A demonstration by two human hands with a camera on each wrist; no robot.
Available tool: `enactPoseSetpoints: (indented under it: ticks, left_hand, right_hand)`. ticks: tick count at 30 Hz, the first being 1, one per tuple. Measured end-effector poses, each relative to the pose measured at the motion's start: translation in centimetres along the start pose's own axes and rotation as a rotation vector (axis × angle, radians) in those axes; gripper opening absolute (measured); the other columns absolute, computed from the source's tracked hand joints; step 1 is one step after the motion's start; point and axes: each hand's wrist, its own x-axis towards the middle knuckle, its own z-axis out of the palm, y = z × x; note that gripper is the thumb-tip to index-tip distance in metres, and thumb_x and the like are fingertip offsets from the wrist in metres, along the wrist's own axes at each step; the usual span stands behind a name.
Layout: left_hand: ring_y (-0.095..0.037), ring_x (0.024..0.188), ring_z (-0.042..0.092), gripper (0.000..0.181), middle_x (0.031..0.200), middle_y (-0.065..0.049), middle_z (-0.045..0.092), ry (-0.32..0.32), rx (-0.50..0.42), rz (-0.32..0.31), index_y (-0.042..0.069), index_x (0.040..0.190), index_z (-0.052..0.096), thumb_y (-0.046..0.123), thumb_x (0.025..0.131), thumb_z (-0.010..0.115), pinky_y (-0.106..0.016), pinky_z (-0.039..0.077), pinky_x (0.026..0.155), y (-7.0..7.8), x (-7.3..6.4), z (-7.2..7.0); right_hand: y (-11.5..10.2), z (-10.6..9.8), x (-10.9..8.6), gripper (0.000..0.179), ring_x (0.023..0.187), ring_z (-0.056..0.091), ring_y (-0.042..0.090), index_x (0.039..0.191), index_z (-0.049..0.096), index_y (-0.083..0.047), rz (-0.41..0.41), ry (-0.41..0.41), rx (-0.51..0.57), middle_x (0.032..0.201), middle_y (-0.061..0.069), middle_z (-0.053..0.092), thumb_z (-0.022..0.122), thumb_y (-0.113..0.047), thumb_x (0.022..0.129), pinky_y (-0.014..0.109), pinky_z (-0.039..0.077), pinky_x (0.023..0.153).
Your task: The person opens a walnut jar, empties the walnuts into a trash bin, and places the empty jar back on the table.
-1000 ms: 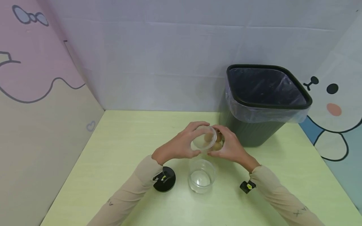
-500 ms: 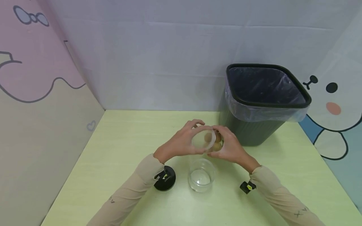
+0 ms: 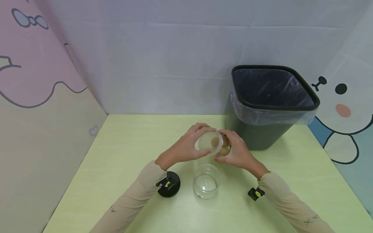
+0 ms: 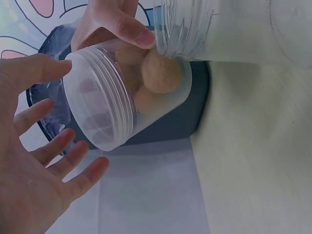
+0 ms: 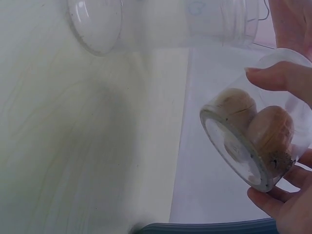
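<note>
Above the table, my right hand (image 3: 237,151) grips a clear jar (image 4: 168,105), tilted sideways. Several brown roundish things (image 5: 270,131) with wrinkled skins are inside it; their kind is unclear. A translucent screw lid (image 4: 90,100) covers the jar's mouth, which faces my left hand (image 3: 183,145). That hand's fingers are spread and stand apart from the lid in the left wrist view. Its thumb is at the lid's rim; whether it touches cannot be told. Upright below the hands stands a second clear jar (image 3: 207,186), uncovered, with no contents visible.
A black disc (image 3: 172,187) lies on the pale yellow table (image 3: 131,139), partly behind the left wrist's camera. Behind the right hand rises a dark grey bin (image 3: 253,132) with a clear bag over its rim. A pale wall sheet (image 3: 163,64) bounds the back.
The left fingers have shifted around the lid and now stand looser from it. The right hand keeps its hold, and the jar stays almost in place.
</note>
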Motion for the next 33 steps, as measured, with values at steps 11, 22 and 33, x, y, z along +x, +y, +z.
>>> enactPoseSetpoints:
  ticks: [11,22,33]
  left_hand:
    - [-0.013,0.132,0.025,0.063,0.142,0.0,0.033,-0.066,-0.017,0.134,0.026,0.131,0.052,0.007,0.074,0.073,-0.038,0.039,0.098,0.4,-0.2,-0.1]
    - [-0.013,0.114,0.04,0.06,0.127,0.002,0.04,0.054,0.055,0.026,0.026,0.13,0.054,0.038,0.075,0.077,-0.034,0.045,0.088,0.2,-0.1,0.4]
    - [-0.016,0.117,0.043,0.061,0.132,0.001,0.04,0.059,0.07,-0.022,0.027,0.132,0.051,0.049,0.078,0.072,-0.039,0.048,0.084,0.1,-0.4,0.4]
  right_hand:
    - [-0.4,0.0,0.2,0.088,0.102,0.051,0.022,0.126,0.052,-0.009,-0.014,-0.016,0.01,0.114,0.005,0.058,0.092,-0.024,0.05,0.045,0.044,0.083]
    - [-0.5,0.1,0.3,0.088,0.104,0.05,0.023,0.126,0.052,-0.008,-0.039,-0.001,-0.002,0.115,0.006,0.058,0.093,-0.024,0.05,0.047,0.045,0.083]
    - [-0.5,0.1,0.2,0.088,0.1,0.051,0.022,0.126,0.052,-0.008,-0.039,0.005,-0.018,0.112,0.006,0.058,0.093,-0.024,0.049,0.046,0.045,0.081]
